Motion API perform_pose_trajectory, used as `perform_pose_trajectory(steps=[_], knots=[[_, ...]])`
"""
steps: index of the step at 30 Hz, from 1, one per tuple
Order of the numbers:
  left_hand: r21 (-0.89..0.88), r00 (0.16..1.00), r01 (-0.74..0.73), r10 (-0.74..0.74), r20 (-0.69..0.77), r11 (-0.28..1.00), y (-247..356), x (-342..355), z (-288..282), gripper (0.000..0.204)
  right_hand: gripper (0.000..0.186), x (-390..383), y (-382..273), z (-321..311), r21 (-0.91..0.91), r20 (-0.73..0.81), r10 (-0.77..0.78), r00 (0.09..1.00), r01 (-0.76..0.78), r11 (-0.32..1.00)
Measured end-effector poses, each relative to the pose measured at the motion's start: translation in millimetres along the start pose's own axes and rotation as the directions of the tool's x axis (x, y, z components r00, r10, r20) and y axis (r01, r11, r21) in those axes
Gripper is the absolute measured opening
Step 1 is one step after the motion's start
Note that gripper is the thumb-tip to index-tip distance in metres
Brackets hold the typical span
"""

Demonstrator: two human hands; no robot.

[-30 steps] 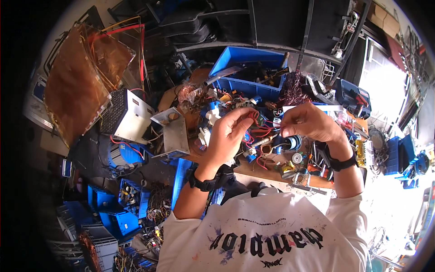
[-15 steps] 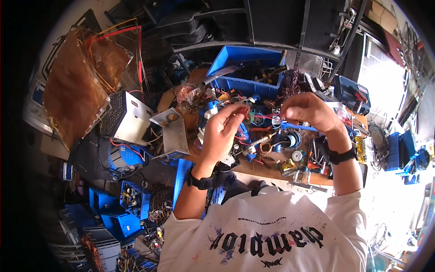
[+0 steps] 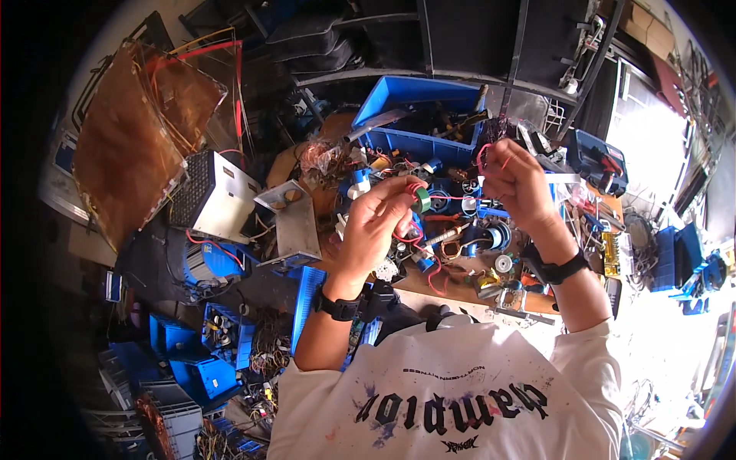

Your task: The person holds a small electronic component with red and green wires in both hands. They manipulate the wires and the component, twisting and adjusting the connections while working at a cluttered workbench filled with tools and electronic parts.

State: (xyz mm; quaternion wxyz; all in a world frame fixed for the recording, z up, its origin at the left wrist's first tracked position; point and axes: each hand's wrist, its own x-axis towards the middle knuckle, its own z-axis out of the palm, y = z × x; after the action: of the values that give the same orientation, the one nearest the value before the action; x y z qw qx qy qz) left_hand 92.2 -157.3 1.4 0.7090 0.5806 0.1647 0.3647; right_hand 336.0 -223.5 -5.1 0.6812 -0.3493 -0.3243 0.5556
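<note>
Both hands are up over the cluttered desk (image 3: 429, 287), just in front of the blue bin (image 3: 414, 126) at its far edge. The left hand (image 3: 379, 222) has its fingers closed around a small green roll of tape (image 3: 421, 200), pinched at the fingertips, with loops of red wire (image 3: 452, 197) coiled at it. That wire runs taut across to the right hand (image 3: 517, 180), whose fingers are pinched together on its other end; a short red curl pokes up above the knuckles, right at the bin's near right corner. So the wire hangs stretched between the 2 hands, above the heap of blue spools and loose parts in front of the bin. Each wrist wears 1 black band. Left of the bin stands a white vented box (image 3: 215, 195), and beyond that a big brown translucent panel (image 3: 130, 146). A dark blue case (image 3: 594, 161) lies to the bin's right.
</note>
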Motion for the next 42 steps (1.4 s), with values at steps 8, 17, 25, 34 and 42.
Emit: perform_pose_trajectory(steps=[8, 17, 25, 34, 42], knots=[[-0.013, 0.996, 0.02, -0.021, -0.09, 1.0, 10, 5, 11, 0.025, 0.024, -6, 25, 40, -0.346, 0.016, 0.031, 0.999, -0.023, 0.938], [0.227, 0.99, -0.038, 0.067, -0.123, 0.973, 4, 1, 2, 0.022, 0.041, -23, -10, 74, -0.867, 0.314, -0.733, 0.604, 0.497, 0.038], [0.452, 0.98, -0.031, 0.115, -0.16, 0.892, 7, 2, 10, 0.021, 0.031, -16, -5, 73, -0.721, 0.657, -0.392, 0.644, 0.688, -0.079], [0.375, 0.984, -0.067, 0.123, -0.13, 0.924, 5, 0, 6, 0.022, 0.023, -16, 9, 55, -0.772, 0.367, -0.335, 0.868, 0.485, 0.411], [0.222, 0.988, -0.063, 0.091, -0.122, 0.973, 10, 1, 10, 0.023, 0.019, -20, 3, 57, -0.865, 0.153, -0.217, 0.964, 0.237, 0.442]])
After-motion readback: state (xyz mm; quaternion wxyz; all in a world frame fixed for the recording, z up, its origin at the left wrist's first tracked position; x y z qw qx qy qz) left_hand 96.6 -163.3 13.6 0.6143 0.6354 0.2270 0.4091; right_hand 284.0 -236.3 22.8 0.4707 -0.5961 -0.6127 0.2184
